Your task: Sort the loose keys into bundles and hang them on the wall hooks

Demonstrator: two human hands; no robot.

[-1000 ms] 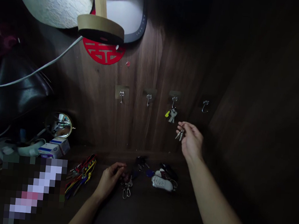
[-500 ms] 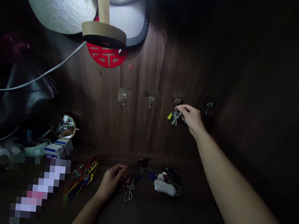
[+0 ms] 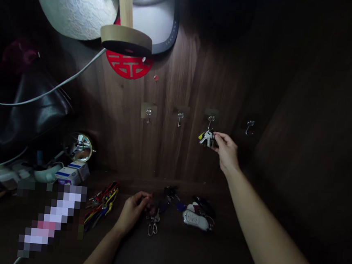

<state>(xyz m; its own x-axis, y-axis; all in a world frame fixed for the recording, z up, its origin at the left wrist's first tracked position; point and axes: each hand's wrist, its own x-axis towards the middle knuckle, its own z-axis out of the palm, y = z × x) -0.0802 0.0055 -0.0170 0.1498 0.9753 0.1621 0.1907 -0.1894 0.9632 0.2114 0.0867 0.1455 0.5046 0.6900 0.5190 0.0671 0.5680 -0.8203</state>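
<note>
My right hand (image 3: 227, 151) is up at the wooden wall, its fingers closed on a bunch of keys (image 3: 207, 138) with a yellow tag. The bunch is just below the third metal hook (image 3: 210, 119) from the left; whether its ring sits on the hook I cannot tell. Low down, my left hand (image 3: 132, 211) pinches the top of another key bunch (image 3: 154, 220) with a dark red fob and metal clips, resting on the dark surface. To its right lie dark keys (image 3: 172, 193), a blue tag (image 3: 181, 207) and a grey remote (image 3: 195, 219) on a ring.
Left of my left hand lie keys with coloured cords (image 3: 102, 203). Further left are white boxes (image 3: 73, 173), a round mirror (image 3: 78, 147) and a black bag (image 3: 39, 103). More hooks (image 3: 148, 115) line the wall. A lamp (image 3: 126, 40) with a white cable hangs above.
My right hand has slipped slightly down from the hook, and the keys with the yellow tag have turned. My left hand stays in place. The view has shifted a little.
</note>
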